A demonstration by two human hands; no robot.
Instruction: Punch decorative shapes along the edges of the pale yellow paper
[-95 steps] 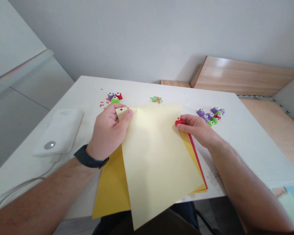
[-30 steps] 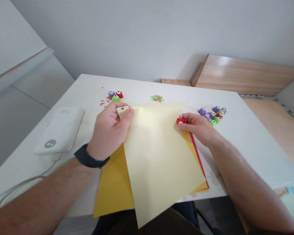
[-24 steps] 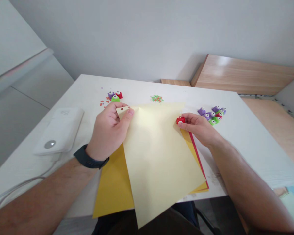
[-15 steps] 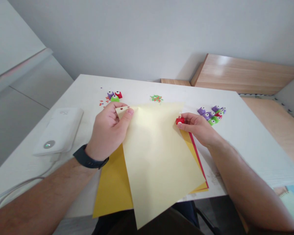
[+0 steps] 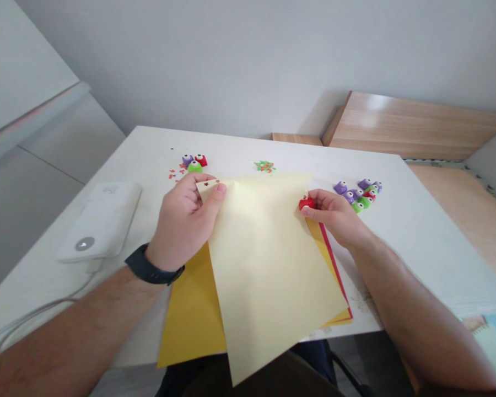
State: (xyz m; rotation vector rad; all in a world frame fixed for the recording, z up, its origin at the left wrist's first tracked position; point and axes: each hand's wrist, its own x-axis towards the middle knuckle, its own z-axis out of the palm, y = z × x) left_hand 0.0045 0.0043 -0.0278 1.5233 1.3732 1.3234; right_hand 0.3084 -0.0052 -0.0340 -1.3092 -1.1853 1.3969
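A pale yellow sheet of paper [image 5: 268, 264] is held up, slanting over the table. My left hand [image 5: 188, 212] pinches its upper left corner, thumb in front, beside small star-shaped holes [image 5: 206, 184]. My right hand [image 5: 333, 212] grips a small red craft punch [image 5: 306, 204] with a white top, set on the sheet's right edge near the upper corner. A hole shows just above the punch. Beneath the sheet lie darker yellow paper [image 5: 190, 314] and a red-edged sheet [image 5: 334, 264].
Several purple, green and red punches [image 5: 357, 196] cluster at the right; a purple, a red and a green punch [image 5: 195, 167] stand at back left. Paper bits [image 5: 265, 166] lie in a pile at the back. A white power bank [image 5: 103, 220] with a cable is on the left.
Almost nothing differs. The red punch and my right hand sit very slightly further right; both hands keep their hold.
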